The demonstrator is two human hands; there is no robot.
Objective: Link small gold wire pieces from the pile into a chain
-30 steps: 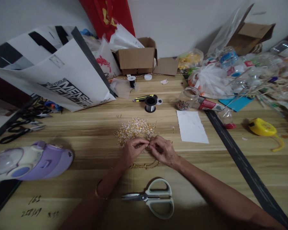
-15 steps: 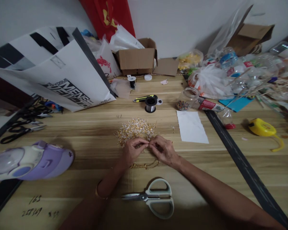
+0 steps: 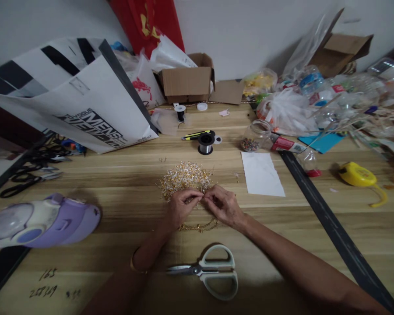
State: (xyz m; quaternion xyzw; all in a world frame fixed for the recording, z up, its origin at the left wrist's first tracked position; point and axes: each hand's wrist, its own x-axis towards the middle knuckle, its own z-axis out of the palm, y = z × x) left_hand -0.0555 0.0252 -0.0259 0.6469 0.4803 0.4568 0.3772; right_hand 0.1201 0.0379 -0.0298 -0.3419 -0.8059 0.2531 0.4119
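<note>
Together, left hand (image 3: pixel 181 205) and right hand (image 3: pixel 223 205) fingers pinch a small gold piece (image 3: pixel 202 199).

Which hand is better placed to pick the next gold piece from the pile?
Left, probably: the left hand lies against the gold pile, while the right hand sits beside it, fingertips pinched together.

scissors (image 3: pixel 210 271) before hands, pile (image 3: pixel 185 175) behind
</note>
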